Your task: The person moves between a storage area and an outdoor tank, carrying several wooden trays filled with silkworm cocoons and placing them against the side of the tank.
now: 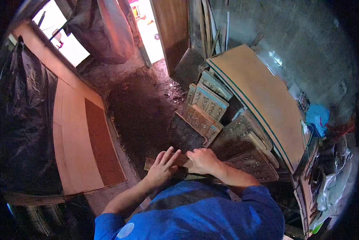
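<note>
Blue shirt [203,212] nearest, tan tabletop [259,88] and slanted studded boards [213,100] ahead and right, I have a wooden piece [182,161] before my waist, my left hand [162,167] spread over it, seemingly for steadiness, my right hand [202,161] curled, whether clamped I cannot tell.

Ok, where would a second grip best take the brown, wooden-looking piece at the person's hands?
Probably the left end of the brown, wooden-looking piece, coming from the person's left: that end sticks out past the bare left hand, while the bare right hand covers much further right. Its underside is hidden.
</note>
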The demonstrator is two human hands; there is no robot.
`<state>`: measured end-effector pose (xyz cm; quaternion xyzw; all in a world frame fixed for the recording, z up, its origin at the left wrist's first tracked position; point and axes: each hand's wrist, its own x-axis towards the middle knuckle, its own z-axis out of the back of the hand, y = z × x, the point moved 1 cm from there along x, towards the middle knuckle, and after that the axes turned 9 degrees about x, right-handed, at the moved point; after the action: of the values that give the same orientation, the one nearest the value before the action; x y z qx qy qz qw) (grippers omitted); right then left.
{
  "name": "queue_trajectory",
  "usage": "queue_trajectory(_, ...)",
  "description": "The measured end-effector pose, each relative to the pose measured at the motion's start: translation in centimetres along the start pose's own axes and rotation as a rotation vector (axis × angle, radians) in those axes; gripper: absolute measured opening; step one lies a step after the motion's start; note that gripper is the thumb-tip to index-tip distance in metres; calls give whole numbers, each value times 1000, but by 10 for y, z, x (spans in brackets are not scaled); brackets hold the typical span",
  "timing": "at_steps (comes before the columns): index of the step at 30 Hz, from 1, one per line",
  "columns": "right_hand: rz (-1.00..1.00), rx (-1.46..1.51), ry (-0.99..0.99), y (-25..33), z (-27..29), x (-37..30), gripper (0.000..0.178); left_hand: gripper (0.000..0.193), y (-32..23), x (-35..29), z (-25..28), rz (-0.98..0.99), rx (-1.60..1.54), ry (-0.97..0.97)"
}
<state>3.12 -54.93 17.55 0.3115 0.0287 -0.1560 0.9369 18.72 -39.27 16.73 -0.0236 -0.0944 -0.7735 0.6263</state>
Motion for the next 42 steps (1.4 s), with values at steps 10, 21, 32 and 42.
queue_trajectory(10, 102, 132, -98, 21, -22, 17, 37, 50, 1, -5, 8, 26, -87, 133)
queue_trajectory(21, 172, 187, -205, 7, -40, 15, 30, 43, 4, -9, -4, 16, -224, 229)
queue_trajectory(32, 109, 444, -694, -28, -14, -30, 45, 31, 5, 8, 4, -36, -134, 229)
queue_trajectory(42, -1314, -89, -890, -241, -26, -247, 91, 23, 13, -16, -3, 64, 30, 265)
